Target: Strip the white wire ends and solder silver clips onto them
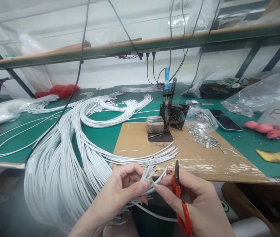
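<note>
In front of the bench edge, my left hand [126, 187] is closed around a small bunch of white cables [149, 170], their cut ends fanning up past the thumb. My right hand [195, 197] pinches one of these cables between thumb and forefinger, close to the left thumb. It also keeps hold of red-handled scissors [185, 215], whose dark blades point upward. A thick bundle of white cables [63, 168] hangs over the bench edge to the left. More cable ends [154, 158] lie across the cardboard sheet [135, 141] just beyond my hands.
A soldering iron [166, 82] stands upright in its holder beside a black fan [176, 115]. Small metal pieces [205, 135] lie loose and in a bag. Further right are a phone [225, 120], a white mug [276, 110] and a yellow sponge [275, 157]. Black cords [82, 49] hang from above.
</note>
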Motion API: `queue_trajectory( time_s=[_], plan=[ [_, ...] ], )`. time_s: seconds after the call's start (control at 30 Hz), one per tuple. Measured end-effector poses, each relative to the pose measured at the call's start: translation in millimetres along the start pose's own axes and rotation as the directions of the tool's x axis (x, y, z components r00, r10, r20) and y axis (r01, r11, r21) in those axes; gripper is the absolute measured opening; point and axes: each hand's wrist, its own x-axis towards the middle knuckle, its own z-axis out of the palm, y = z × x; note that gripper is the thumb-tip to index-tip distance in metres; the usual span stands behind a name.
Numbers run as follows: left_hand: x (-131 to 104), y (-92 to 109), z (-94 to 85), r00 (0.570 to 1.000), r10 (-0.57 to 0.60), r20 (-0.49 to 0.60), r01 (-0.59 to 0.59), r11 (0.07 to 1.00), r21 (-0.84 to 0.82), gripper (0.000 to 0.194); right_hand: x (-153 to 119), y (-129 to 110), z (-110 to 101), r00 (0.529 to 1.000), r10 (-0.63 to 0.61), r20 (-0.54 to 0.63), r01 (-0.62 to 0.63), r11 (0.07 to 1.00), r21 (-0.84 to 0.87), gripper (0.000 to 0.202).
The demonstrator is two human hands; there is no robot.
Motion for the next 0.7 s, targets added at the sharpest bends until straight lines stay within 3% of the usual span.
queue_trajectory(
  time_s=[0.13,0.3,0.4,0.53,0.6,0.7],
  plan=[
    [1.3,5.7,6.2,0.997,0.08,0.001,-0.08,0.997,-0.012,0.02,-8.7,8.5,-6.2,0.998,-0.063,0.025,0.065,0.993,-0.101,0.025],
    [1.5,7.6,13.5,0.999,0.038,-0.024,-0.037,0.998,0.045,0.027,-16.2,15.3,-17.9,0.988,-0.133,0.077,0.146,0.968,-0.204,0.025],
    [2.5,7.1,17.1,0.999,0.038,-0.033,-0.036,0.996,0.076,0.03,-16.2,11.7,-22.8,0.992,-0.121,-0.027,0.115,0.978,-0.172,0.023],
    [2.7,5.5,21.8,0.999,0.025,-0.028,-0.024,0.998,0.052,0.029,-15.6,3.4,-22.8,0.965,0.021,-0.263,-0.014,1.0,0.027,0.021],
    [1.8,3.7,23.4,0.999,0.003,-0.033,-0.001,0.998,0.067,0.029,-15.4,0.4,-22.4,0.957,0.053,-0.285,-0.03,0.996,0.085,0.018],
    [0.1,1.5,24.8,0.999,-0.006,-0.048,0.011,0.995,0.097,0.026,-15.0,-1.1,-23.6,0.96,-0.001,-0.281,0.012,0.999,0.038,0.014]
  ],
)
